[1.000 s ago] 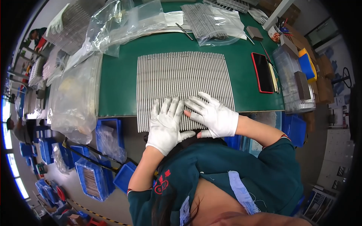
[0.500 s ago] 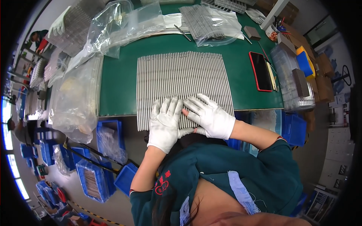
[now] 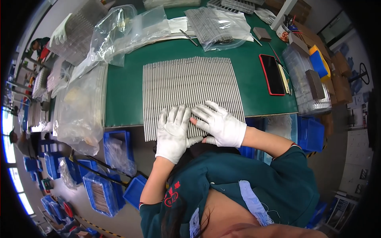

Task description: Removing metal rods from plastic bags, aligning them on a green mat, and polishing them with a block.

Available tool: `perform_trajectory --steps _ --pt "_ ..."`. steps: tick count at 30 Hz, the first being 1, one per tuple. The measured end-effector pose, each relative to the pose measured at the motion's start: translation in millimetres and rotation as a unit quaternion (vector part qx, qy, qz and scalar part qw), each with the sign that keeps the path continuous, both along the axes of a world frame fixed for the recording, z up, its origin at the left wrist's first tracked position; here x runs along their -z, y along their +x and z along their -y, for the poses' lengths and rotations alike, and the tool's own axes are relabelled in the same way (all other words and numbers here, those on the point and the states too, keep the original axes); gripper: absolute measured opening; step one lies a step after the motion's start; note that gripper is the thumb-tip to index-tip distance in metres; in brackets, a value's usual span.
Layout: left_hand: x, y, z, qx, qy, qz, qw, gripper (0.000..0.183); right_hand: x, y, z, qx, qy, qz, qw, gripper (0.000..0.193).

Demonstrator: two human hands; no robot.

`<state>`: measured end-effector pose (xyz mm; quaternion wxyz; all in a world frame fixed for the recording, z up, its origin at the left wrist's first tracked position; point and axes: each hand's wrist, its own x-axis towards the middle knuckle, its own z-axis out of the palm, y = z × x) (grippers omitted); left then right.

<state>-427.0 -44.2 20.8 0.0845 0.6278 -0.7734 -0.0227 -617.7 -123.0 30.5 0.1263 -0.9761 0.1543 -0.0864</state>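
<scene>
A wide row of thin metal rods (image 3: 190, 83) lies side by side on the green table, their near ends jutting past its front edge. My left hand (image 3: 172, 133), in a white glove with greyed fingertips, rests flat on the near part of the rods, fingers stretched away from me. Beside it my right hand (image 3: 220, 126), gloved likewise, lies on the rods with its fingers spread toward the left. A bare fingertip pokes out of the right glove. The two thumbs come close together at the near ends of the rods. Neither hand grasps anything.
A red-edged phone (image 3: 272, 75) lies to the right, near clear plastic boxes (image 3: 301, 79). Bagged rods (image 3: 208, 25) and plastic bags (image 3: 131, 31) line the back. Bagged trays (image 3: 81, 103) stand at the left. Blue bins (image 3: 99, 194) sit on the floor below.
The whole view has shifted slightly, so the table and rods appear a little lower and to the left. Both hands keep nearly the same place on the rods.
</scene>
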Motion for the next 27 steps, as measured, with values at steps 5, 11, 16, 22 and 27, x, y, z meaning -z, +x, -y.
perform_trajectory --steps 5,11,16,22,27 --pt "0.5 -0.1 -1.2 0.003 -0.016 -0.001 1.000 0.095 1.4 -2.8 2.7 -0.005 0.019 0.010 1.000 0.074" --pt "0.8 -0.9 -2.2 -0.004 -0.019 0.018 1.000 0.097 5.2 -8.8 17.8 0.011 -0.012 0.032 0.999 0.070" --pt "-0.3 -1.0 -1.7 -0.003 -0.012 0.015 1.000 0.096 5.9 -12.8 27.8 0.029 -0.031 0.053 0.998 0.069" --pt "-1.1 -0.8 -2.9 -0.004 -0.003 0.017 1.000 0.094 0.3 -17.1 41.1 0.053 -0.049 0.044 0.996 0.069" --pt "-1.0 -1.3 -3.5 -0.003 0.001 0.016 1.000 0.094 -3.8 -21.1 52.8 0.072 -0.070 0.026 0.995 0.069"
